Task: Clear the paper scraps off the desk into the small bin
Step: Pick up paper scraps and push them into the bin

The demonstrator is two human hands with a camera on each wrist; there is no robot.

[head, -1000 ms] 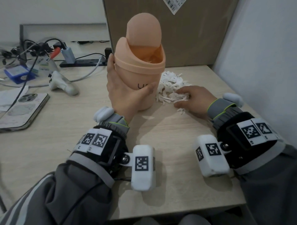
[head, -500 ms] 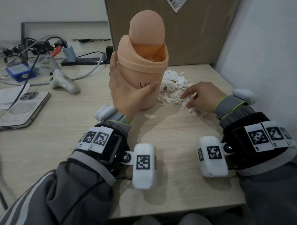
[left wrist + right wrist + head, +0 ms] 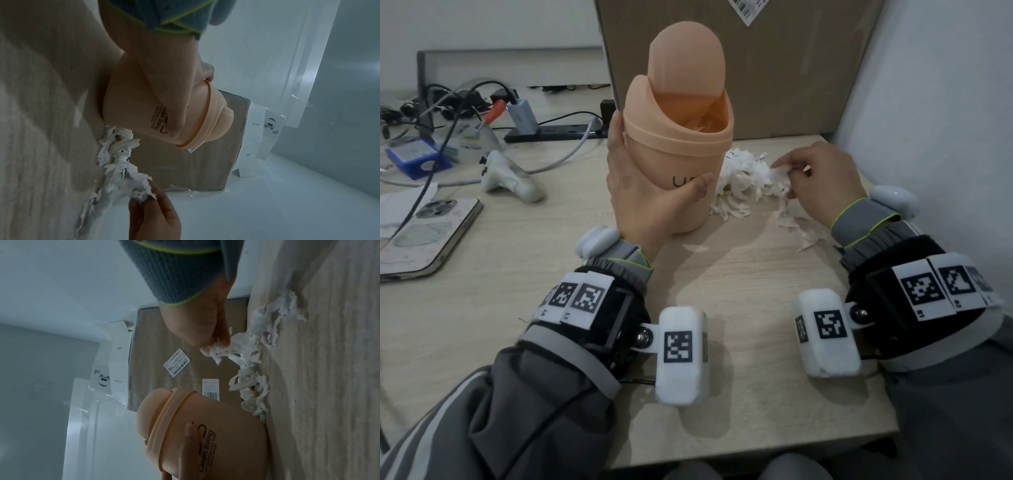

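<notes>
Left grip (image 3: 650, 192) wraps the peach bin (image 3: 681, 161), shreds inside; right grip (image 3: 822, 181) beside it pinches paper scraps (image 3: 750, 178).

Probably office: desk (image 3: 739, 281); cables (image 3: 448, 99)

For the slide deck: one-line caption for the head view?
Left hand steadies the peach swing-lid bin while right hand pinches paper scraps.

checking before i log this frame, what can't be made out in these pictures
- How full the small bin is: head view, its rim and swing lid hide most of the inside.
- Print on the bin: head view, the left hand covers most of it.
- Scraps under the right hand: the hand hides them; how many paper scraps it pinches is unclear.
- Box label: cut off by the top edge.
</notes>
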